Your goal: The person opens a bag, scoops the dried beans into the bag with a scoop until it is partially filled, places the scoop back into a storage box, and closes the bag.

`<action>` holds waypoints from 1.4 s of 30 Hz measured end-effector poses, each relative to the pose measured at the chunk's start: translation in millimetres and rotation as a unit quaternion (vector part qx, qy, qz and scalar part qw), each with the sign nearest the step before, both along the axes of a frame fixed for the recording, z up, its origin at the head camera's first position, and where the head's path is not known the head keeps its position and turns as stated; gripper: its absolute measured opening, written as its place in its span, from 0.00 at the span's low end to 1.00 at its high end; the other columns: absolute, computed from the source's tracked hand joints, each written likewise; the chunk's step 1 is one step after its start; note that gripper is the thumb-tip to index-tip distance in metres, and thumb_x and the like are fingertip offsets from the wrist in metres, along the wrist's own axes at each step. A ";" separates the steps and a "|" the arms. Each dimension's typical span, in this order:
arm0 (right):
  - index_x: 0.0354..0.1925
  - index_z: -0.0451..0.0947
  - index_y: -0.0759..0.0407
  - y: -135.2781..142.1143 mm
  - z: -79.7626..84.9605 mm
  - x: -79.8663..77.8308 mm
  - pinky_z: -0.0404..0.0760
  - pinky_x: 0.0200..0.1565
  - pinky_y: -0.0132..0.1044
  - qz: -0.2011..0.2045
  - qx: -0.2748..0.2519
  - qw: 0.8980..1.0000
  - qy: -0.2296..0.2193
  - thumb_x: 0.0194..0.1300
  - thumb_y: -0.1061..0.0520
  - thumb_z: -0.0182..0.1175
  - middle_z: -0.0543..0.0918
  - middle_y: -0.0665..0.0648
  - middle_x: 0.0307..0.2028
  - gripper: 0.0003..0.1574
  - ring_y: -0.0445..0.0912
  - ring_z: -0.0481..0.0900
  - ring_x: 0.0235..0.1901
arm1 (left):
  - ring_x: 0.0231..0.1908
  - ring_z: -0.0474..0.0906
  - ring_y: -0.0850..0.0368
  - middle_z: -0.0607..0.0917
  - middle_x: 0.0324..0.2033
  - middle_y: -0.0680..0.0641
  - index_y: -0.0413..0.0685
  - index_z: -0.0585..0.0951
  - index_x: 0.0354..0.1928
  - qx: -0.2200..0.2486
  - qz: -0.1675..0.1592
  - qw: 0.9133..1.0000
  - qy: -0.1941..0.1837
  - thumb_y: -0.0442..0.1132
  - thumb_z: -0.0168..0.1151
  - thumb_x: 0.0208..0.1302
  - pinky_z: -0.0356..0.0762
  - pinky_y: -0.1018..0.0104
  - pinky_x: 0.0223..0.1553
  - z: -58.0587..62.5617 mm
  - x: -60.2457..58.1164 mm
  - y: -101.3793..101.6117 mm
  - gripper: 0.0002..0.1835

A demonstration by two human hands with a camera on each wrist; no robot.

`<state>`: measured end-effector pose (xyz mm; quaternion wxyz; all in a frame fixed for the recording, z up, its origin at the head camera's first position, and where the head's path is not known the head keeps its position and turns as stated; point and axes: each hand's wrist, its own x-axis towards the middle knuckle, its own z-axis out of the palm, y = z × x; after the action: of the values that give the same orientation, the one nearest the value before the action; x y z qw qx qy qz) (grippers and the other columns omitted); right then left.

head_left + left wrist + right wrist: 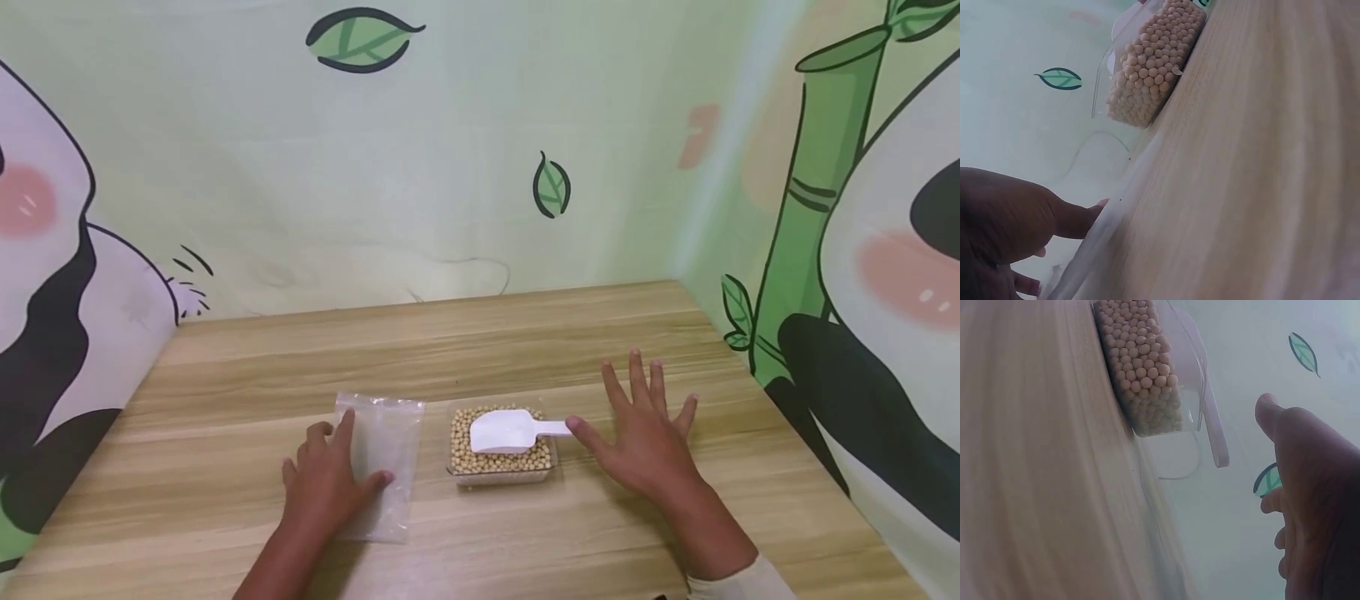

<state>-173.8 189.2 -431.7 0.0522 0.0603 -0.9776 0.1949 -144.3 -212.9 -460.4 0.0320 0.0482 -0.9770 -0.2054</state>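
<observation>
Nearest the camera, the left arm (281, 560) came up from the bottom edge, bare and slanted to the right. Its left hand (326, 475) lay over the left side of a bag (392, 450), with the thumb touching it. The hand was loosely open and had hold of nothing. The pointing finger reached forward over the bag, the thumb stuck out to the right, and the other fingers bent a little. The bag was thin, clear and shiny, shaped like a tall box, and it lay flat with a strip across its top.

Just to the right of the bag, between the two hands, sat a small clear tub (501, 479) with hard, see-through sides. It was full of beans (462, 457), tan, smooth and round like tiny balls. A white scoop (502, 432) lay on top of them. It had a wide, smooth bowl, and its straight handle poked out over the tub's right side.

The handle pointed at the right hand (645, 446). The right wrist view showed a gap between it and the thumb. This hand was wide open, fingers spread like a star, holding nothing. Its arm slanted up from the bottom right, out of a pale sleeve (742, 583). Under it all was a table (600, 542) with wood stripes.
</observation>
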 end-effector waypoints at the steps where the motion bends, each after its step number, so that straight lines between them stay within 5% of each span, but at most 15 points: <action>1: 0.89 0.49 0.54 -0.6 -0.4 -0.3 0.28 0.70 0.90 0.001 -0.001 1.000 0.002 0.76 0.18 0.49 0.35 0.67 0.89 0.63 0.73 0.30 0.87 | 0.67 0.72 0.20 0.68 0.69 0.23 0.40 0.60 0.85 0.004 0.002 1.000 0.004 0.53 0.83 0.59 0.67 0.20 0.63 0.5 -0.1 -0.3 0.59; 7: 0.89 0.50 0.54 -2.8 -1.7 -0.4 0.27 0.71 0.88 0.009 -0.009 1.000 0.009 0.76 0.21 0.52 0.34 0.66 0.89 0.62 0.71 0.28 0.87 | 0.63 0.74 0.21 0.63 0.70 0.24 0.38 0.61 0.84 0.039 0.014 0.999 0.017 0.48 0.86 0.57 0.80 0.26 0.51 1.6 1.4 -0.6 0.59; 14: 0.88 0.52 0.55 -7.1 1.7 3.2 0.33 0.75 0.84 0.018 -0.031 0.999 0.040 0.76 0.23 0.55 0.34 0.64 0.90 0.61 0.66 0.26 0.88 | 0.62 0.75 0.23 0.62 0.70 0.26 0.36 0.61 0.82 0.053 0.009 0.998 0.036 0.44 0.87 0.55 0.82 0.31 0.54 2.1 1.3 0.4 0.59; 21: 0.85 0.61 0.57 -17.0 8.0 14.4 0.45 0.73 0.80 0.057 -0.098 0.988 0.104 0.75 0.33 0.65 0.43 0.61 0.90 0.54 0.67 0.37 0.88 | 0.55 0.81 0.27 0.62 0.70 0.28 0.35 0.61 0.83 0.090 0.011 0.995 0.039 0.41 0.87 0.54 0.82 0.34 0.56 3.4 -3.2 3.1 0.60; 33: 0.84 0.63 0.54 -33.2 12.5 20.0 0.43 0.73 0.79 0.091 -0.120 0.985 0.086 0.75 0.33 0.66 0.46 0.59 0.90 0.52 0.65 0.38 0.88 | 0.60 0.79 0.28 0.60 0.74 0.31 0.34 0.58 0.85 0.127 0.003 0.991 0.031 0.35 0.85 0.55 0.81 0.34 0.63 13.4 1.4 1.7 0.60; 42: 0.84 0.65 0.54 -47.7 11.6 22.4 0.44 0.74 0.79 0.128 -0.128 0.979 0.092 0.75 0.34 0.65 0.47 0.57 0.90 0.51 0.63 0.38 0.88 | 0.64 0.78 0.36 0.57 0.78 0.35 0.40 0.56 0.87 0.151 -0.006 0.987 0.050 0.37 0.86 0.57 0.80 0.37 0.61 35.4 11.1 3.7 0.61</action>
<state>-151.3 141.6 -420.2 0.1238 0.1958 -0.9197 0.3171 -133.1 -209.2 -425.1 0.0723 0.0365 -0.9321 -0.3531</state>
